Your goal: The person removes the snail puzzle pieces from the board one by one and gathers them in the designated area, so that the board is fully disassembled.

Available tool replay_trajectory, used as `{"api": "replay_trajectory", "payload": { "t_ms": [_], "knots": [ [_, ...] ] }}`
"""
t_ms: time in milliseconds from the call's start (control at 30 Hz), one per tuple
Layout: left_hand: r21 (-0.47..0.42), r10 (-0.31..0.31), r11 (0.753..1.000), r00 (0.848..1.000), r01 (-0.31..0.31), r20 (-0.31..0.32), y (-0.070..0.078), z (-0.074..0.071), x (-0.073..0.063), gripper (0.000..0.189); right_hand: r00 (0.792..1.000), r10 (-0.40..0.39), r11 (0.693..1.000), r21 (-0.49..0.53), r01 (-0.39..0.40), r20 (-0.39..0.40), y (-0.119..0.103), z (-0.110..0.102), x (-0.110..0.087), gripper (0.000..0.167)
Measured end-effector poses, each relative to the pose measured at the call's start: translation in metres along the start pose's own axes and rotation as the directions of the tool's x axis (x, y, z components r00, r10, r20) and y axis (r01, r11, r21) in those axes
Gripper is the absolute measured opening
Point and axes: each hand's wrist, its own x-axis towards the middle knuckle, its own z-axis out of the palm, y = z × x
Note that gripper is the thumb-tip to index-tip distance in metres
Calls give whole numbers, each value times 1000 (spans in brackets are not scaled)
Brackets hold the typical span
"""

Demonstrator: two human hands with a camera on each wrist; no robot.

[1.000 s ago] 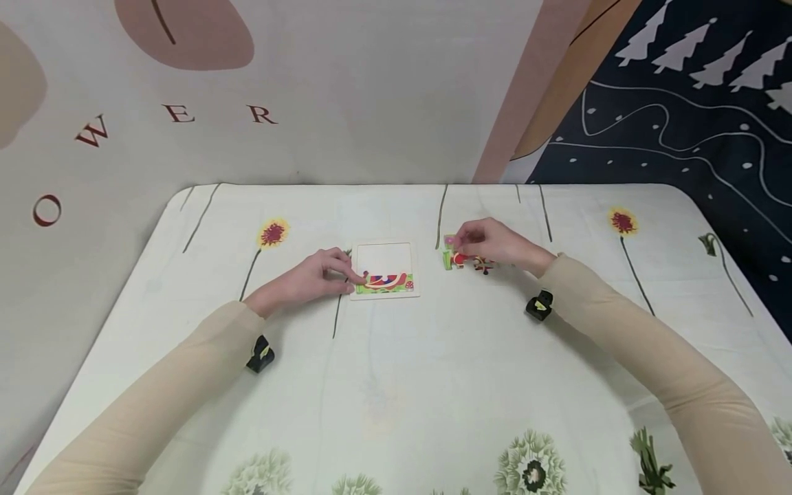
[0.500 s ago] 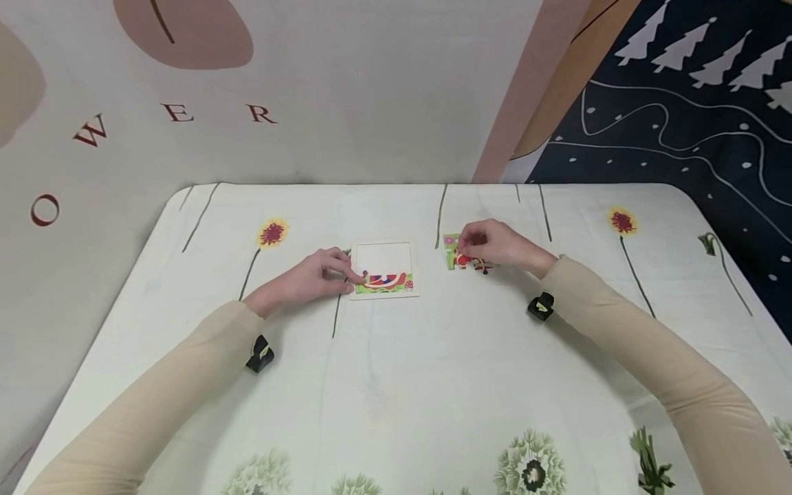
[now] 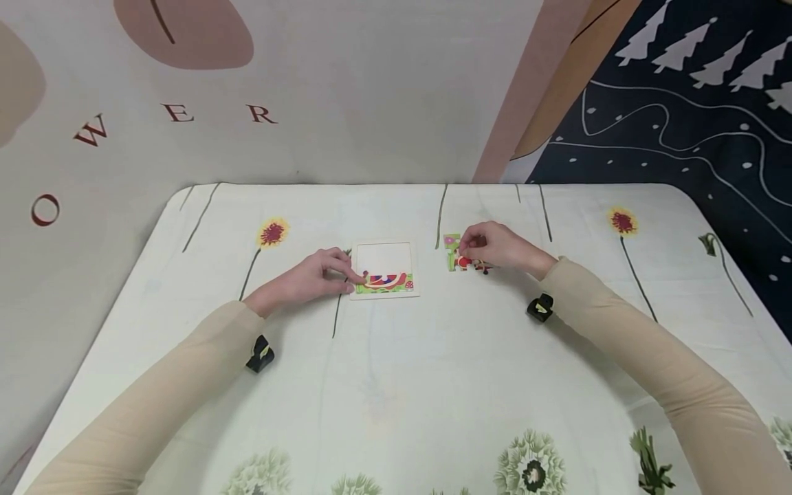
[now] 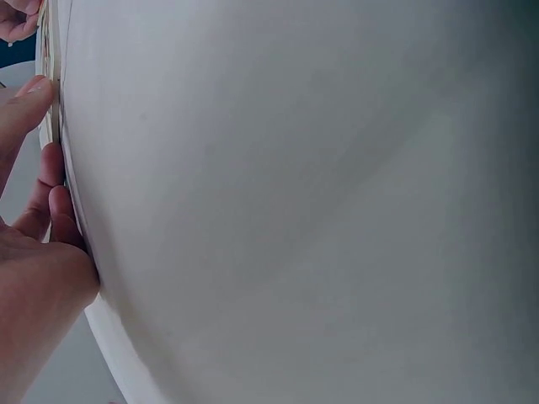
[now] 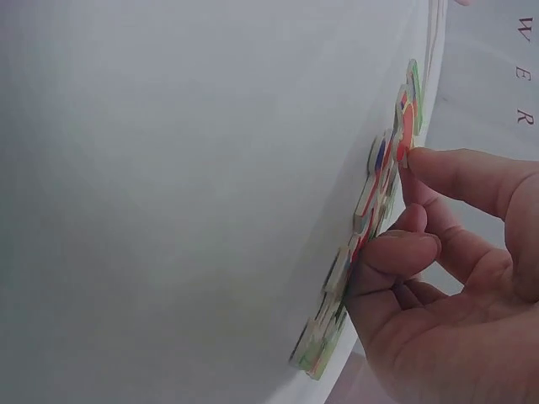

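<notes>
A small square puzzle board [image 3: 416, 268] with a pale rim lies near the table's middle. Colourful fitted pieces [image 3: 391, 283] fill its lower strip; the upper part is bare. My left hand [image 3: 312, 276] holds the board's left side, thumb on top and fingers at the edge, as the left wrist view confirms. To the right, my right hand [image 3: 498, 246] reaches over a cluster of loose puzzle pieces [image 3: 452, 263]. Its thumb and index finger pinch a red puzzle piece [image 5: 405, 126] in the right wrist view. Other pieces [image 5: 362, 210] lie beneath the curled fingers, partly hidden.
A white flower-printed cloth [image 3: 396, 385] covers the table. Its far edge meets a pale lettered wall hanging [image 3: 371, 103]; a dark cloth with white trees [image 3: 680, 137] hangs at the right. Each wrist carries a small black camera [image 3: 540, 307].
My right hand has shifted slightly right and toward me over the loose pieces, and a red piece has moved a little with it. The left hand and the board stay put.
</notes>
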Motion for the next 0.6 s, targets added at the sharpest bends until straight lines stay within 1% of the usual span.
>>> {"api": "replay_trajectory", "payload": {
  "t_ms": [67, 267, 333, 467, 600],
  "knots": [
    [1, 1, 1000, 1000, -1, 2, 0, 0, 1, 18, 1000, -1, 1000, -1, 1, -6, 0, -1, 0, 8],
    [24, -32, 999, 999, 32, -9, 3, 0, 2, 17, 999, 2, 1000, 24, -1, -44, -2, -6, -3, 13],
    [31, -34, 999, 999, 34, -16, 4, 1, 2, 17, 999, 5, 999, 32, -3, -54, -3, -8, -3, 14],
    [64, 4, 998, 999, -2, -31, 8, 3, 0, 16, 998, 0, 999, 53, 3, -58, -3, -8, -3, 16],
    [120, 43, 992, 998, -37, -46, 9, 4, -2, 17, 998, -6, 998, 61, 9, -58, -5, -4, -1, 16]
  ]
}}
